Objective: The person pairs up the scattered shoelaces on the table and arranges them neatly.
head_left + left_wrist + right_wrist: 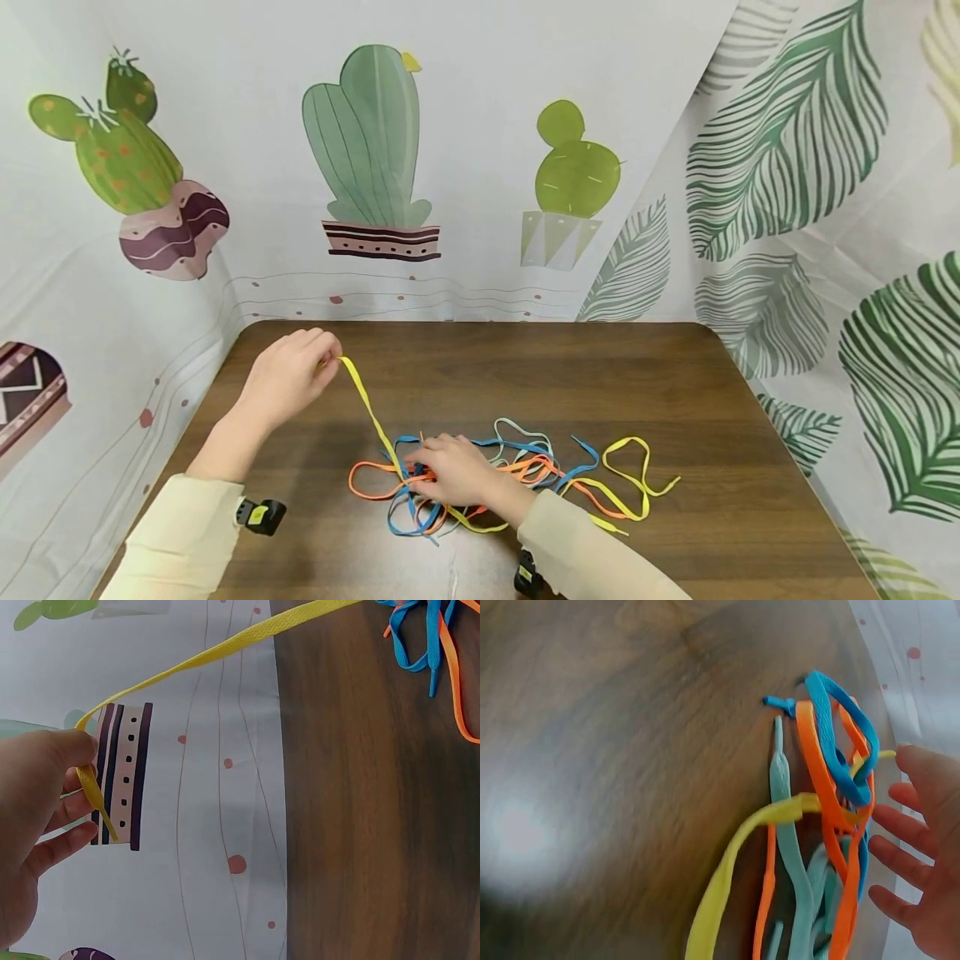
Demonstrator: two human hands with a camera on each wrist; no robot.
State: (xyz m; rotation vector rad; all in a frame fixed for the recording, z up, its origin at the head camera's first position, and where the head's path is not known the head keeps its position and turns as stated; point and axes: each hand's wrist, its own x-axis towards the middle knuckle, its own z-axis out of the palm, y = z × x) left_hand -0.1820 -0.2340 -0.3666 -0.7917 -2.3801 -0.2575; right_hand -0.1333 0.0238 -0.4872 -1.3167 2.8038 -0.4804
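My left hand [294,375] is raised over the table's left side and pinches a yellow shoelace [367,402] near its end. From there the lace slants down, stretched, into a tangle of shoelaces. In the left wrist view its tip [111,823] hangs below the thumb. My right hand [459,473] lies over the tangle, hiding part of it. Seen from the right wrist, its fingers [904,862] are spread and fairly straight beside an orange shoelace [810,750] and a blue shoelace [826,727]. Pale green shoelace [781,776] lies alongside.
On the brown wooden table [600,375], the laces trail rightward, with a loose yellow loop [643,467] and a blue lace end [588,457]. Behind the table hangs a white cloth [480,150] printed with cacti and leaves. A wrist camera [262,517] sits by the left cuff.
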